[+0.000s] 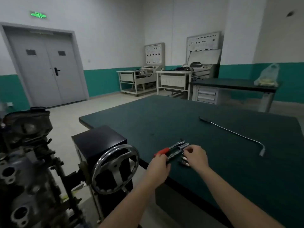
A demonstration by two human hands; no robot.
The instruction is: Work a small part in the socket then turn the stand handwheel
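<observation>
Both my hands reach onto the near left part of a dark green workbench. My left hand grips the dark handle end of a metal tool lying among a small cluster of tools. Beside it lie pliers with a red handle. My right hand has its fingers curled over the cluster and touches small dark and white parts; whether it pinches one is hidden.
A long bent metal rod lies on the bench to the right. Left of the bench stands a black stand with a chrome handwheel and an engine block. A grey double door, trolleys and another bench stand behind.
</observation>
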